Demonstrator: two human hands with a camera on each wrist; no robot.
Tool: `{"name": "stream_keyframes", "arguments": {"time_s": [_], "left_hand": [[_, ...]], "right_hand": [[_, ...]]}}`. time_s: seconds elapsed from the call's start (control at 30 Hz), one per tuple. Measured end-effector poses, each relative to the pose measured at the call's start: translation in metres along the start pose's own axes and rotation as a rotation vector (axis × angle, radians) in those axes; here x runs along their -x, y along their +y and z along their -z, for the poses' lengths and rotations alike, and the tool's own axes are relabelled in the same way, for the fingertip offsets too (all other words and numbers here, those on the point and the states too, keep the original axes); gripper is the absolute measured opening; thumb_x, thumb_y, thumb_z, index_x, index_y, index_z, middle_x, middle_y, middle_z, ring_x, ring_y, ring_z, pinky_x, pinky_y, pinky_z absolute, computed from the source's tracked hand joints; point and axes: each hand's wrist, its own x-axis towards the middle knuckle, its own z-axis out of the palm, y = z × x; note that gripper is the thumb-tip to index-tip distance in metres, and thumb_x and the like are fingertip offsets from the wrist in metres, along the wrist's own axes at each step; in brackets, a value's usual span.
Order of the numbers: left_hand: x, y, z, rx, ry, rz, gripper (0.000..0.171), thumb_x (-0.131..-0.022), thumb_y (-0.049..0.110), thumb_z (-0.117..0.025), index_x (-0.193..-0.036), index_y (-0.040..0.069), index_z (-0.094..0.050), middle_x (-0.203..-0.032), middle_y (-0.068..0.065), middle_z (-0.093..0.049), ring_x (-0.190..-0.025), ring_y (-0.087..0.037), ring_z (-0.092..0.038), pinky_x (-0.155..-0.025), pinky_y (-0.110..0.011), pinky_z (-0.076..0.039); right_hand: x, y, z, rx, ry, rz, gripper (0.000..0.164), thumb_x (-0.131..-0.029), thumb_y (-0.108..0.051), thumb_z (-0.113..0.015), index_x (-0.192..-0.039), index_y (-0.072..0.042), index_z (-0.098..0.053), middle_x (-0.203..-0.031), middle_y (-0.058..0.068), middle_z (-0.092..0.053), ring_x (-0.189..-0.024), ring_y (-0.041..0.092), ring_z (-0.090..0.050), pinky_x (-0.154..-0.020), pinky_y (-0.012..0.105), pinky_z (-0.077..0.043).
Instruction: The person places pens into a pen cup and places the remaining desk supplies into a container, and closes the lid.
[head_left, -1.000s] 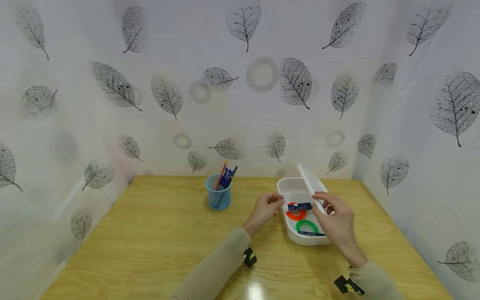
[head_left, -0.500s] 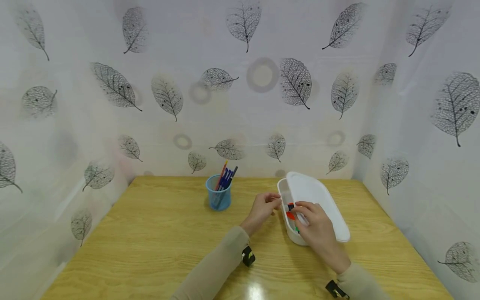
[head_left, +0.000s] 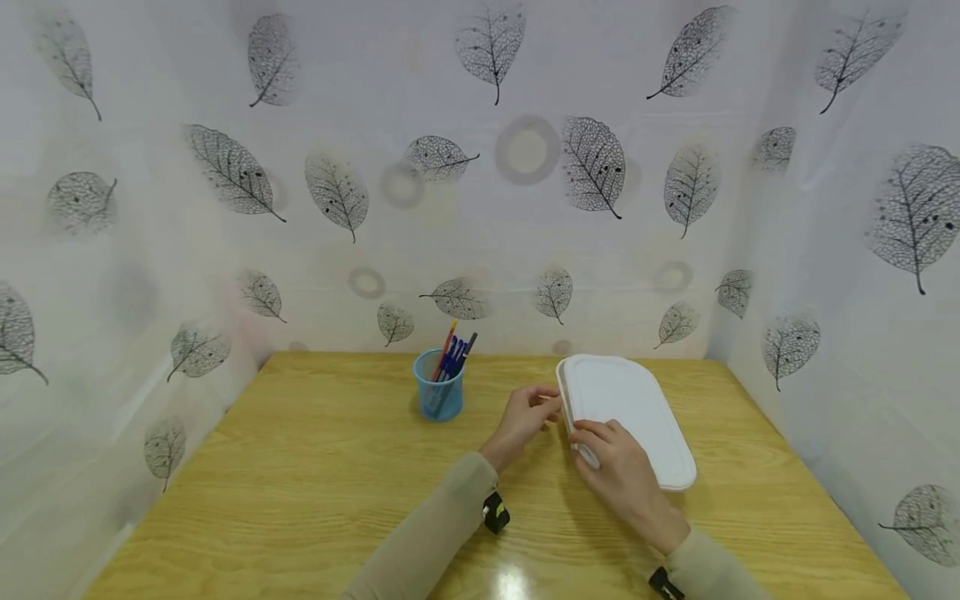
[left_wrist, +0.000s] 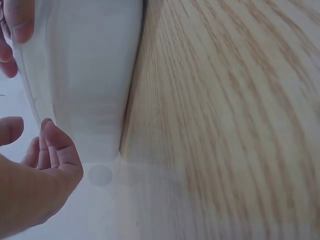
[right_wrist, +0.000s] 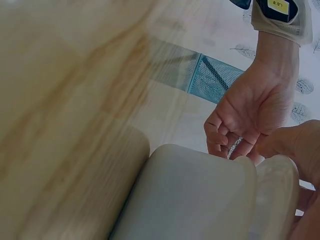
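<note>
A white plastic box point(right_wrist: 195, 195) stands on the table, its white lid point(head_left: 637, 400) lying over it slightly askew. My right hand point(head_left: 626, 479) pinches the lid at its near left edge. In the right wrist view, a gap shows between lid and box near that hand. At the box's left side is my left hand point(head_left: 521, 421), fingers bent loosely and fingertips at the rim. The left wrist view shows this left hand point(left_wrist: 47, 182) with its thumb apart from its fingers. What lies inside the box is hidden by the lid.
A blue mesh pen cup point(head_left: 438, 400) holding several pens and pencils stands left of the box. The wooden table point(head_left: 315, 483) ends at a leaf-printed curtain point(head_left: 465, 225) at the back and sides.
My right hand has brought the lid down from a tilted position over the box, covering the marker and the red and green rings inside. The left hand has stayed nearly still.
</note>
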Motion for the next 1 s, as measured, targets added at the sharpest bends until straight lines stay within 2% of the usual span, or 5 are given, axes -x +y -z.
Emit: {"name": "stream_keyframes", "arguments": {"time_s": [0.27, 0.47, 0.63, 0.87, 1.0], "left_hand": [[0.0021, 0.0, -0.0043, 0.02, -0.082, 0.025, 0.026, -0.079, 0.014, -0.07, -0.1, 0.003, -0.06, -0.086, -0.007, -0.06, -0.078, -0.025, -0.06, -0.075, -0.047, -0.05], [-0.0028, -0.0059, -0.0081, 0.01, -0.063, 0.041, 0.029, -0.073, 0.008, -0.075, -0.096, 0.003, -0.059, -0.083, -0.009, -0.06, -0.072, -0.023, -0.062, -0.069, -0.04, -0.053], [-0.0032, -0.0042, -0.009, 0.003, -0.062, 0.059, 0.027, -0.073, 0.007, -0.075, -0.094, 0.004, -0.059, -0.08, -0.009, -0.062, -0.069, -0.024, -0.063, -0.064, -0.036, -0.054], [-0.0014, -0.001, -0.009, -0.006, -0.06, 0.067, 0.028, -0.075, 0.007, -0.073, -0.097, 0.002, -0.056, -0.075, -0.009, -0.064, -0.065, -0.02, -0.064, -0.061, -0.035, -0.053], [0.0, 0.0005, -0.0091, 0.01, -0.059, 0.07, 0.031, -0.075, 0.005, -0.072, -0.101, 0.002, -0.055, -0.075, -0.009, -0.062, -0.064, -0.019, -0.064, -0.063, -0.038, -0.053]], "right_hand": [[0.0029, -0.0029, -0.0021, 0.021, -0.053, 0.008, 0.023, -0.064, -0.006, -0.076, -0.084, -0.014, -0.069, -0.097, 0.002, -0.066, -0.08, 0.012, -0.052, -0.064, 0.027, -0.047], [0.0022, -0.0039, -0.0004, 0.021, -0.091, 0.009, 0.023, -0.064, -0.006, -0.077, -0.085, -0.014, -0.069, -0.097, 0.002, -0.066, -0.081, 0.012, -0.052, -0.065, 0.027, -0.047], [0.0005, -0.0039, 0.0016, 0.009, -0.098, 0.018, 0.024, -0.064, -0.006, -0.077, -0.085, -0.013, -0.068, -0.096, 0.002, -0.066, -0.082, 0.013, -0.052, -0.067, 0.028, -0.047], [-0.0015, -0.0004, 0.0024, -0.083, -0.098, 0.046, 0.028, -0.063, 0.001, -0.078, -0.085, -0.012, -0.067, -0.096, 0.0, -0.064, -0.091, 0.014, -0.055, -0.077, 0.028, -0.048], [-0.0018, 0.0003, 0.004, -0.117, -0.097, 0.04, 0.029, -0.063, 0.003, -0.077, -0.086, -0.012, -0.067, -0.096, -0.001, -0.064, -0.092, 0.013, -0.056, -0.078, 0.026, -0.048]]}}
